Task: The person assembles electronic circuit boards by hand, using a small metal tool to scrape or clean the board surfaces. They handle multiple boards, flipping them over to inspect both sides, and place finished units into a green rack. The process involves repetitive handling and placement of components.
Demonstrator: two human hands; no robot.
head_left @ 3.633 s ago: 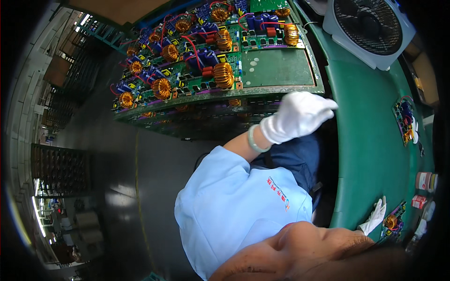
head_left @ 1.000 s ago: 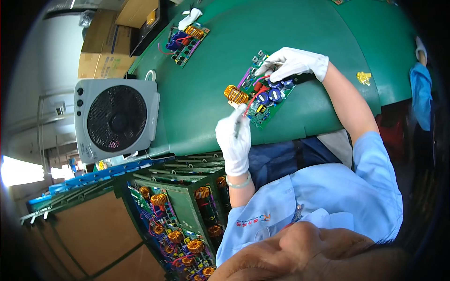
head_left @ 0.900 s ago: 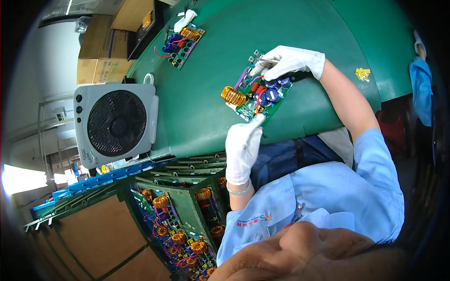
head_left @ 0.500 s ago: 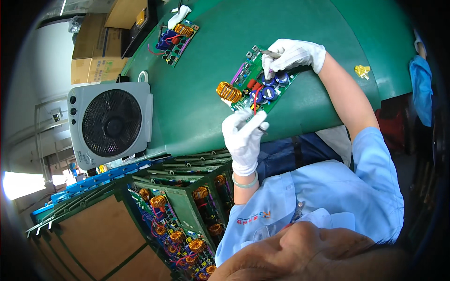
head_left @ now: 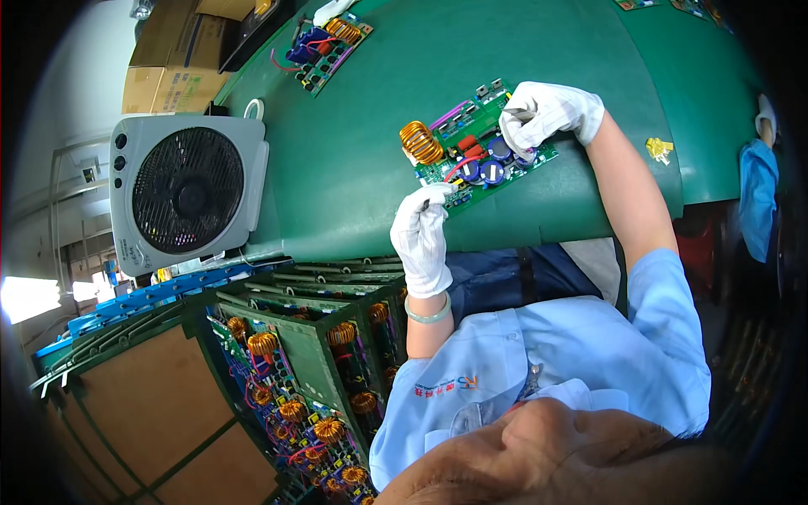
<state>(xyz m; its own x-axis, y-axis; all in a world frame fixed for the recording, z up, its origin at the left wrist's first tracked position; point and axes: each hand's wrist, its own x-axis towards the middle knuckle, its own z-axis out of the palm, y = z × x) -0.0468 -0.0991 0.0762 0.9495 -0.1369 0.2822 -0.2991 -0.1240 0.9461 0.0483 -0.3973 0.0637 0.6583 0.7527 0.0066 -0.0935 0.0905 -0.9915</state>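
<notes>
Circuit board (head_left: 472, 150), head view: near the near edge of the green desk (head_left: 337, 181), presumably for easy reach. Left hand (head_left: 421, 231), gloved: fingers pinched together on the board's near left corner, apparently steadying it. Right hand (head_left: 551, 114), gloved: curled over its right end; whether gripping anything, cannot tell.

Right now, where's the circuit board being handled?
In the head view, the circuit board is above and slightly right of centre, over the green table, between the left hand and right hand.
</notes>
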